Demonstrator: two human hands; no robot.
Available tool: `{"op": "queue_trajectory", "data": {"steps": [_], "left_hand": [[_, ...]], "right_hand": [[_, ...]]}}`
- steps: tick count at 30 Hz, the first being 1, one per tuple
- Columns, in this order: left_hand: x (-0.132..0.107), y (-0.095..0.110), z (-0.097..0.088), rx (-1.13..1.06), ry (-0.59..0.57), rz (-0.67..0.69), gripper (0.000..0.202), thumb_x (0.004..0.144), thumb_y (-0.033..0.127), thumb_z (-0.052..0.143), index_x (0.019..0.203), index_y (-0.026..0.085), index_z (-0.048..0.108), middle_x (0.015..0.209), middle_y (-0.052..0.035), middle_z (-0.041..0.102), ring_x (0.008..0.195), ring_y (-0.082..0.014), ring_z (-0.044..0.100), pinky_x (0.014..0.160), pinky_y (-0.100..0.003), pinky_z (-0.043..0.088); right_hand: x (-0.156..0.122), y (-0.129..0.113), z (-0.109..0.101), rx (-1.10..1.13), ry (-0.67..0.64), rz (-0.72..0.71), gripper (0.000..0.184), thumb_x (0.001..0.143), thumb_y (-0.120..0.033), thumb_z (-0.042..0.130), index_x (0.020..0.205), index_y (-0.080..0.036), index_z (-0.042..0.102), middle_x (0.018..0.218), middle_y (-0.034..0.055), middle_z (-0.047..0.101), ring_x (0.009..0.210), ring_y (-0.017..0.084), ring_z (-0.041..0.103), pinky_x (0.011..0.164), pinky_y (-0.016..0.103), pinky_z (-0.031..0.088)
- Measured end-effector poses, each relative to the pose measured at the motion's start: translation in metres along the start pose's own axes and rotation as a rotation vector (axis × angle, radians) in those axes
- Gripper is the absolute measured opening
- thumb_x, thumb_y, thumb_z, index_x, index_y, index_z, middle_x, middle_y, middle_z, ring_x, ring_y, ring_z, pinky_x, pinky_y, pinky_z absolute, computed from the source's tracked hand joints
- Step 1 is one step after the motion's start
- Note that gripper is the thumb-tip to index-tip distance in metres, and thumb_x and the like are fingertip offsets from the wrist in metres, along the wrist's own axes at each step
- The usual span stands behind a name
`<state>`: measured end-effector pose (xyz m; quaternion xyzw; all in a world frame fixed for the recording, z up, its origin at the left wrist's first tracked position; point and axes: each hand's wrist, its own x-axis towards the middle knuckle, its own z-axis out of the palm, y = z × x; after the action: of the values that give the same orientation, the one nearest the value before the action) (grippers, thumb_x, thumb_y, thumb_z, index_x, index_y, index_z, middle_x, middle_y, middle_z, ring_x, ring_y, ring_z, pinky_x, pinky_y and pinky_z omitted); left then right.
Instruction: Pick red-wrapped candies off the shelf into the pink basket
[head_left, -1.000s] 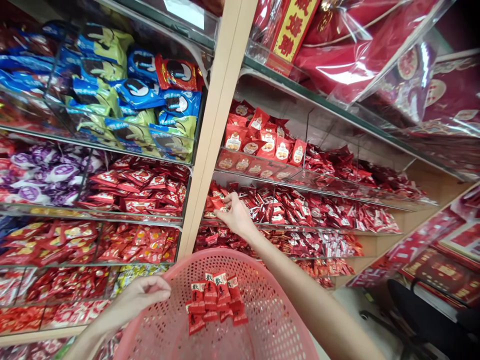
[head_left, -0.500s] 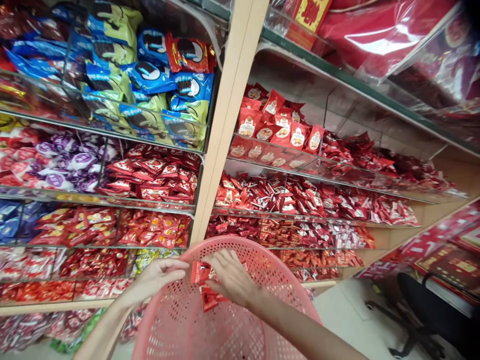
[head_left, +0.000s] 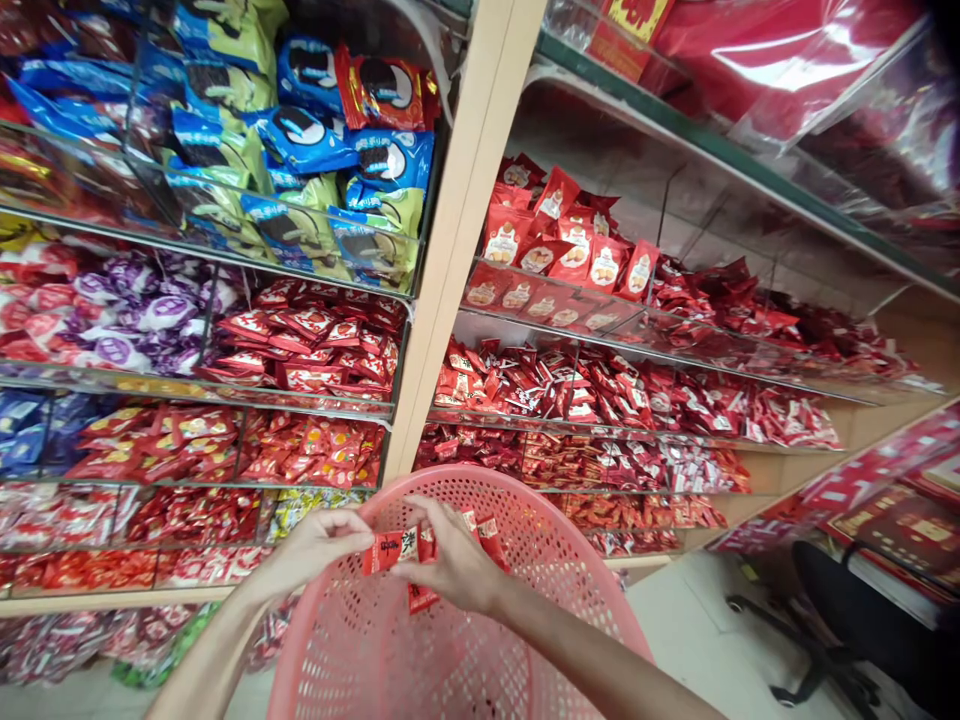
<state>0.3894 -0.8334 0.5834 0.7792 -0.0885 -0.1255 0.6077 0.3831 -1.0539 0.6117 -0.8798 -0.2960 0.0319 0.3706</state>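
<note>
Red sweet packet [head_left: 390, 549] w/ white lettering was pinched at both ends, right at the shelf-side rim of the pink plastic basket [head_left: 525, 500]. The left hand [head_left: 315, 550] had thumb & fingertips closed on the packet's left end; couldn't tell whether it also gripped the rim. The right hand [head_left: 450, 565] was curled over the right end, fingers mostly closed, nothing else visibly in it. The hands were nearly touching, w/ the packet stretched between them. Just behind the right hand, inside the basket, lay a few more red packets [head_left: 489, 530] of the same sort, partly hidden.

Step in hand, as I judged it: one packet being handled over the basket, not yet let go. Releasing it would call for very little, only the fingers easing off, since the mesh sat directly underneath, esp. if kept inside the rim.

Farther out stood glass-fronted shelf bins. A bin of red sweets [head_left: 570, 385] sat right of the wooden upright [head_left: 465, 230], w/ blue & green biscuit packs [head_left: 300, 160] top left and purple-wrapped sweets [head_left: 127, 320] below those. A black chair base [head_left: 817, 640] stood on the floor, far right.
</note>
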Motion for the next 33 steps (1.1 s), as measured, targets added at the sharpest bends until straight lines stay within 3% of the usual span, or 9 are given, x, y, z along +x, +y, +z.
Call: {"op": "queue_trajectory", "data": {"steps": [3,5,7,22,25,28,33], "left_hand": [[0.000,0.000,0.000,0.011,0.011,-0.012,0.025,0.069,0.042,0.064,0.067,0.017,0.066,0.065,0.0019,0.060,0.065,-0.0138,0.052,0.063,-0.025,0.038],[0.000,0.000,0.001,0.004,0.012,-0.016,0.025,0.068,0.041,0.065,0.065,0.017,0.065,0.063,0.0024,0.059,0.063,-0.0133,0.050,0.062,-0.025,0.037],[0.000,0.000,0.001,-0.011,0.004,-0.023,0.025,0.068,0.041,0.065,0.064,0.017,0.064,0.063,0.0027,0.057,0.062,-0.0127,0.049,0.062,-0.024,0.036],[-0.008,0.007,0.000,0.034,0.023,0.015,0.027,0.072,0.044,0.061,0.068,0.018,0.065,0.070,-0.0001,0.061,0.070,-0.0155,0.053,0.067,-0.025,0.041],[-0.009,0.010,-0.001,0.040,0.018,-0.001,0.027,0.071,0.045,0.062,0.068,0.018,0.067,0.069,0.0001,0.061,0.068,-0.0155,0.053,0.065,-0.025,0.041],[-0.008,0.014,0.000,0.052,0.016,-0.002,0.028,0.069,0.045,0.063,0.066,0.018,0.067,0.068,-0.0002,0.061,0.068,-0.0163,0.054,0.066,-0.026,0.043],[-0.006,0.014,0.001,0.063,0.025,-0.004,0.025,0.068,0.044,0.064,0.065,0.020,0.069,0.069,-0.0006,0.065,0.075,-0.0182,0.058,0.077,-0.030,0.045]], "right_hand": [[0.006,0.013,0.004,0.367,0.038,0.142,0.031,0.078,-0.042,0.058,0.098,-0.018,0.057,0.085,0.0022,0.059,0.078,0.015,0.054,0.073,0.029,0.043],[0.011,0.020,0.007,0.504,0.052,0.188,0.026,0.078,-0.044,0.055,0.075,-0.018,0.058,0.070,-0.0008,0.056,0.067,0.012,0.052,0.066,0.027,0.042],[0.013,0.024,0.009,0.565,0.063,0.217,0.028,0.074,-0.045,0.059,0.067,-0.018,0.056,0.065,-0.0021,0.054,0.062,0.011,0.049,0.063,0.025,0.040],[0.004,0.019,0.013,0.679,0.131,0.258,0.037,0.071,-0.053,0.061,0.065,-0.018,0.051,0.060,-0.0056,0.045,0.057,0.008,0.040,0.059,0.023,0.035],[0.001,0.014,0.015,0.757,0.099,0.268,0.037,0.069,-0.054,0.064,0.073,-0.018,0.055,0.068,-0.0040,0.052,0.064,0.009,0.047,0.065,0.024,0.038],[0.000,0.009,0.022,0.871,0.039,0.337,0.047,0.058,-0.053,0.073,0.086,-0.020,0.057,0.072,-0.0043,0.057,0.065,0.010,0.051,0.065,0.025,0.040],[0.004,0.008,0.033,0.907,0.056,0.380,0.044,0.049,-0.050,0.078,0.069,-0.017,0.056,0.058,-0.0066,0.054,0.053,0.007,0.045,0.055,0.023,0.035]]}}
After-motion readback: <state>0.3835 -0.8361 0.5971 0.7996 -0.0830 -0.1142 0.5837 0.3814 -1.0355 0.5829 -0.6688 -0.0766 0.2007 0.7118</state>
